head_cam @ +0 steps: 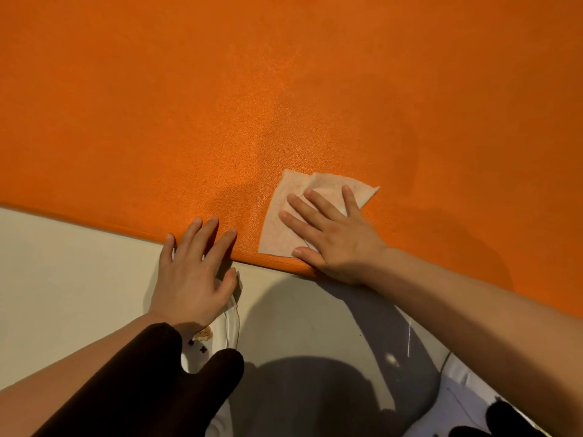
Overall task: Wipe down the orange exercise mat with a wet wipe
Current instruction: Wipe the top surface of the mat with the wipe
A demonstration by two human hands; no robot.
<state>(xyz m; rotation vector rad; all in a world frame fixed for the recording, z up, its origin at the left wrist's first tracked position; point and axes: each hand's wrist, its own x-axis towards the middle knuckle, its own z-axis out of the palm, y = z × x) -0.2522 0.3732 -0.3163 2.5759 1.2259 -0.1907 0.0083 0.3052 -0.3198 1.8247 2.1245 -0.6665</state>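
The orange exercise mat (284, 89) fills the upper part of the head view, its near edge running from left down to the right. A pale, partly folded wet wipe (284, 222) lies flat on the mat close to that edge. My right hand (331, 234) presses on the wipe with its fingers spread and straight. My left hand (192, 266) rests flat across the mat's edge, fingertips on the orange surface and palm over the floor, holding nothing.
A cream floor (79, 279) lies below the mat's edge. A clear plastic packet (220, 339) with small printed figures sits under my left wrist. A dark sleeve (151, 383) covers part of the lower left. Dark shapes show at the bottom right corner.
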